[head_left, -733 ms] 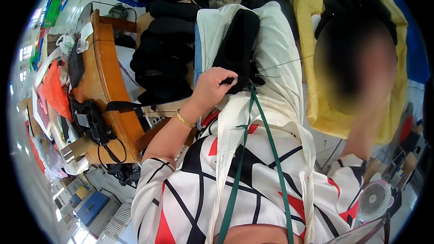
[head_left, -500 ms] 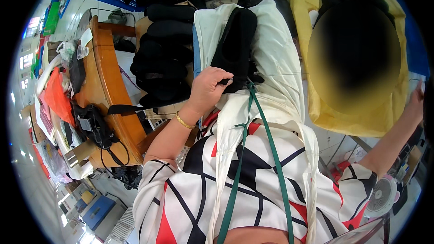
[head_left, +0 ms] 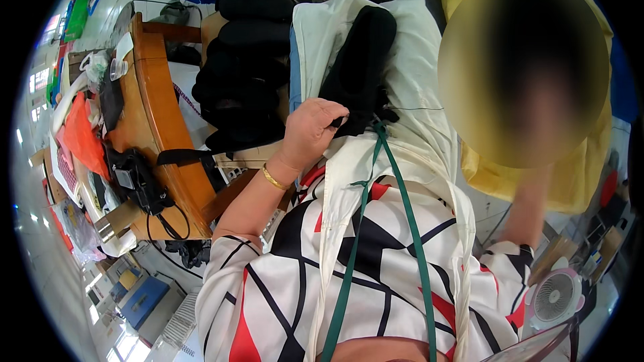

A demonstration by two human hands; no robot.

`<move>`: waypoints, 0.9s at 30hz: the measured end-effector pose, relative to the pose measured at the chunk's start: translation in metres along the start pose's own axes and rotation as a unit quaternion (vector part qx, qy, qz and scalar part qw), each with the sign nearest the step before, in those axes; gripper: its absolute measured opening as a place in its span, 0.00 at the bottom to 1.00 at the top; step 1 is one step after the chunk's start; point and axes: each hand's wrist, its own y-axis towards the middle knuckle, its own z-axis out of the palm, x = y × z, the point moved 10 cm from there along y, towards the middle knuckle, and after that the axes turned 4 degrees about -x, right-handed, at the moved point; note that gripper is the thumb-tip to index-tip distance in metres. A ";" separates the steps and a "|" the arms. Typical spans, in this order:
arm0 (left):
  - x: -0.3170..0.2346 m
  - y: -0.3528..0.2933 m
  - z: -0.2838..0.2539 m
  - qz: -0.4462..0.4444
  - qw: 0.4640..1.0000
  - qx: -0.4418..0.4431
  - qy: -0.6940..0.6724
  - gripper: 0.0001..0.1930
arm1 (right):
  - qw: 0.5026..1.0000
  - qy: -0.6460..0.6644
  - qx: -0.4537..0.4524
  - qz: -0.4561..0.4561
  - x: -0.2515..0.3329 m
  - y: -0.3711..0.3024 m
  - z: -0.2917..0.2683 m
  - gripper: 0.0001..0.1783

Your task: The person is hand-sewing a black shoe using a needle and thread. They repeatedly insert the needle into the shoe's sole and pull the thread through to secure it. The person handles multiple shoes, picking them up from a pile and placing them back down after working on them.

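A black shoe (head_left: 362, 53) lies lengthwise across the white cloth (head_left: 412, 40) in front of me, its opening facing up. My left hand (head_left: 312, 124) is closed, thumb and fingers pinching the shoe's near edge. From that near end a thin dark thread (head_left: 416, 108) runs out to the right across the cloth. Over the yellow bag (head_left: 493, 181) reaches my right hand (head_left: 545, 97), but a blurred patch covers it, so its fingers and anything in them cannot be made out. Dark contents of the bag are blurred as well.
Several black shoes (head_left: 241, 87) are piled left of the cloth. Beyond them stands a wooden chair (head_left: 157, 94) with a black bag (head_left: 137, 181) hanging by it. Green straps (head_left: 406, 221) cross my front. A small white fan (head_left: 557, 295) stands at lower right.
My right hand has swung inward from the far right edge to over the yellow bag. The shoe has tilted slightly to the right, with my left hand still pinching it.
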 end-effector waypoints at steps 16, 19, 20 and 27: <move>-0.004 -0.012 -0.006 0.074 0.993 -0.086 0.033 0.16 | 0.786 -0.389 0.474 -0.076 -0.085 -0.201 0.241 0.08; -0.002 -0.014 -0.006 0.072 0.993 -0.089 0.032 0.16 | 0.781 -0.394 0.478 -0.079 -0.085 -0.202 0.243 0.08; -0.002 -0.014 -0.007 0.072 0.993 -0.089 0.031 0.16 | 0.780 -0.394 0.479 -0.081 -0.085 -0.202 0.244 0.09; 0.001 -0.016 -0.005 0.072 0.993 -0.090 0.027 0.16 | 0.779 -0.391 0.482 -0.083 -0.086 -0.202 0.245 0.09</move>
